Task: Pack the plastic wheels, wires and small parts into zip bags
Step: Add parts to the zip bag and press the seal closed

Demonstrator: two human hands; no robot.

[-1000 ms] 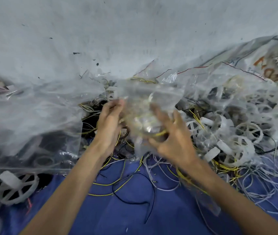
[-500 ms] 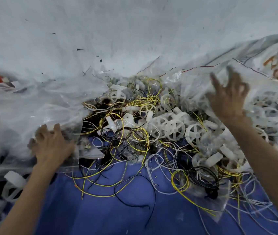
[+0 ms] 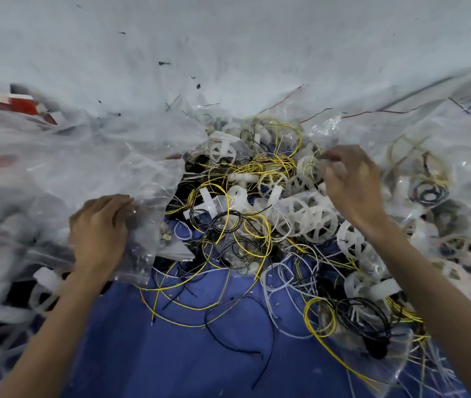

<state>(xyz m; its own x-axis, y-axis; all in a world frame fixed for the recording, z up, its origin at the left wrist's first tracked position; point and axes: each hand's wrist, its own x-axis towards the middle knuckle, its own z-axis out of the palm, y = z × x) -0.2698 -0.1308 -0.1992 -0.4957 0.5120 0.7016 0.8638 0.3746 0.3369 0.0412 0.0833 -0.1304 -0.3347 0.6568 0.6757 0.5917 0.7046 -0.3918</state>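
Note:
A heap of white plastic wheels (image 3: 311,216) tangled with yellow, black and white wires (image 3: 245,234) lies on a blue cloth (image 3: 171,340) in the middle. My left hand (image 3: 99,231) grips the edge of a clear plastic bag (image 3: 142,196) at the left of the heap. My right hand (image 3: 352,182) hovers over the wheels at the right, fingers curled and pinching at the edge of another clear bag (image 3: 418,156) with wheels and wire coils inside it.
Filled clear bags (image 3: 27,179) pile up on the left and right (image 3: 458,254). A white wall (image 3: 228,47) rises behind. A red and white box (image 3: 18,103) shows at the far left. Loose wire loops (image 3: 352,314) trail across the cloth at the lower right.
One second ago both hands held a small bag together at the middle. They have parted: the left went to the bag at the left, the right swung out right, then came down to the heap.

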